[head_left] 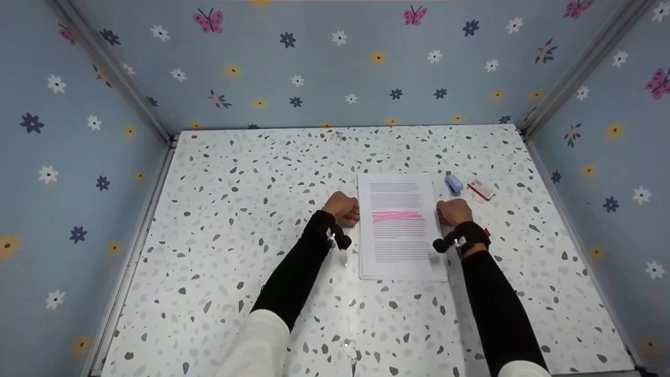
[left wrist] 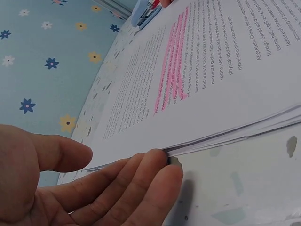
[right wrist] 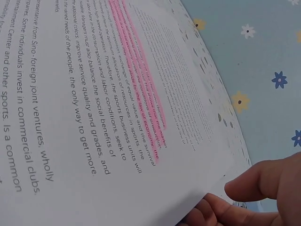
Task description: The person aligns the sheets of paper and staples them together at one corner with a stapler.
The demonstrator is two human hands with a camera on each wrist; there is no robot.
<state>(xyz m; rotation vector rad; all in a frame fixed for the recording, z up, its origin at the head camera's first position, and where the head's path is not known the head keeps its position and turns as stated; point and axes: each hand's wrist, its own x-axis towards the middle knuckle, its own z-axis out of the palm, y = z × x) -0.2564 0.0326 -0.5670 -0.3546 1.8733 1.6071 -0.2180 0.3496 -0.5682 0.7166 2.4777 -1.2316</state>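
A stack of printed sheets [head_left: 400, 246] lies flat on the speckled table, its top page crossed by pink highlighter lines [head_left: 398, 216]. My left hand [head_left: 343, 208] is at the stack's left edge. In the left wrist view its fingertips [left wrist: 157, 157] touch the side of the slightly uneven sheets, and the thumb [left wrist: 66, 154] stays apart from the paper. On the opposite side, my right hand [head_left: 454, 212] rests with its fingers [right wrist: 207, 211] along the right edge, partly hidden by the paper. The right thumb [right wrist: 249, 183] is raised away from the sheet.
A light blue stapler [head_left: 454, 185] sits beyond my right hand, close to the stack's upper right corner. Beside it lies a small red and white box [head_left: 480, 190]. Flower-patterned walls [head_left: 335, 68] enclose the table at the back and both sides.
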